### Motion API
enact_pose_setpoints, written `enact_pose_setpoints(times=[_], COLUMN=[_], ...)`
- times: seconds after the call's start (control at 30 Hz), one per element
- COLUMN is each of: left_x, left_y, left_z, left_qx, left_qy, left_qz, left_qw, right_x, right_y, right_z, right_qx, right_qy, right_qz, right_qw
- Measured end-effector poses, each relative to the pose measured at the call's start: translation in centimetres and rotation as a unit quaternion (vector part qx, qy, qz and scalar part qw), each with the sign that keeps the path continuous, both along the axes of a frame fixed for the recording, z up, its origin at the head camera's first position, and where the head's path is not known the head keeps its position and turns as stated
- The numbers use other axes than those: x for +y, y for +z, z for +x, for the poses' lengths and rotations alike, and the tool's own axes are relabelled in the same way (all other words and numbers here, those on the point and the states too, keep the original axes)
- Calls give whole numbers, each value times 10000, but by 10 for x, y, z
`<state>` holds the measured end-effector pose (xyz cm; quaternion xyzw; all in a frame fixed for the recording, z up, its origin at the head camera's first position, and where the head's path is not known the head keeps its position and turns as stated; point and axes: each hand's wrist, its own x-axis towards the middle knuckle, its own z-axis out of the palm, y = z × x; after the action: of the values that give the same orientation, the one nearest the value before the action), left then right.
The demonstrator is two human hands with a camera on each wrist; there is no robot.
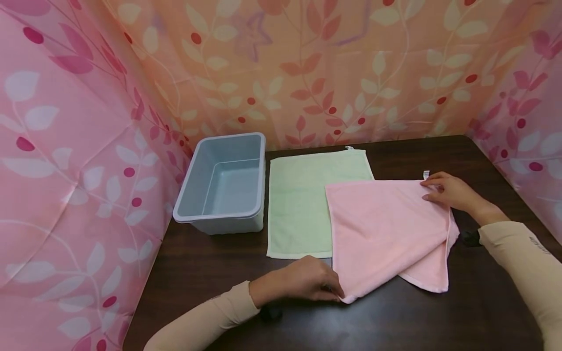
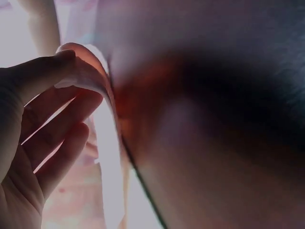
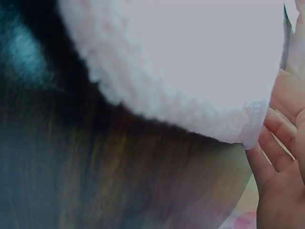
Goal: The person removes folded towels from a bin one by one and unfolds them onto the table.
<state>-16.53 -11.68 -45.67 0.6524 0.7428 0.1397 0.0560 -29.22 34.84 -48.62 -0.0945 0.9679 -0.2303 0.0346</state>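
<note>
left hand (image 1: 303, 282): your fingers pinch the near corner of the pink towel (image 1: 386, 234).
right hand (image 1: 452, 192): fingers pinch its far corner.
pink towel: on the desk (image 1: 210, 273), half folded, overlapping the green towel (image 1: 303, 200).
progress: fold unfinished; grey bin (image 1: 228, 183) empty.

The head view is bright and even; both wrist views are dim, blurred, with glare behind the towel (image 3: 190, 57).
</note>
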Motion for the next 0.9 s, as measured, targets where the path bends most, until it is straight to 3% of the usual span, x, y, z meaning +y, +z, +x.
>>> enact_pose_setpoints(times=[0.2, 0.4, 0.47, 0.57, 0.73, 0.9], left_x=[8, 15, 16, 18, 27, 38], left_y=[-11, -7, 1, 11, 24, 27], left_z=[2, -4, -11, -28, -60, -89], left_qx=[144, -145, -333, -316, -350, -480], left_qy=[-324, -199, -89, 179, 935, 1712], left_qz=[-431, -974, -1000, -738, -318, -248], left_qw=[9984, 9949, 9944, 9966, 9945, 9837], right_x=[2, -3, -7, -12, -24, -40], right_y=[-3, -2, 1, 10, 26, 28], right_z=[5, 19, 29, 47, 84, 127], right_qx=[171, 469, 504, 714, 926, 696], right_qy=[-34, -224, -422, -709, -1051, -766], right_qz=[15, -148, -314, -579, -998, -1503], right_qw=[9998, 9985, 9973, 9932, 9851, 9832])
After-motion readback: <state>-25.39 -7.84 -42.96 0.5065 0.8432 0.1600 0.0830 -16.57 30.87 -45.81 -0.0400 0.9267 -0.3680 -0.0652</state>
